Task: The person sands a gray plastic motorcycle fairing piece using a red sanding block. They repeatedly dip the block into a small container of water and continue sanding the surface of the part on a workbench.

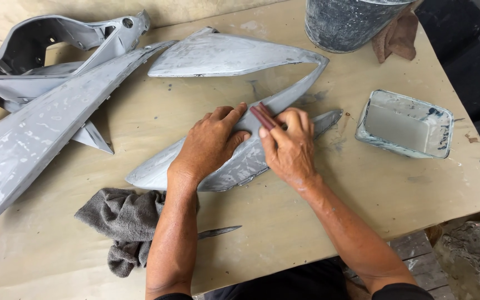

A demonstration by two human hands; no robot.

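A long grey primed fairing panel [229, 55] lies across the middle of the wooden board. My left hand [209, 144] rests flat on its lower arm, fingers spread, pressing it down. My right hand [290, 147] is curled around a small folded reddish-brown sanding sheet [263, 116] and holds it against the panel's surface, just right of my left fingertips. Both wrists cover part of the panel's lower edge.
More grey fairing parts [40, 111] lie at the left. A grey rag [120, 219] and a thin blade [218, 231] lie near the front edge. A rectangular tub of cloudy water [404, 123] stands at the right, a metal bucket [351, 22] with a brown cloth [398, 36] at the back.
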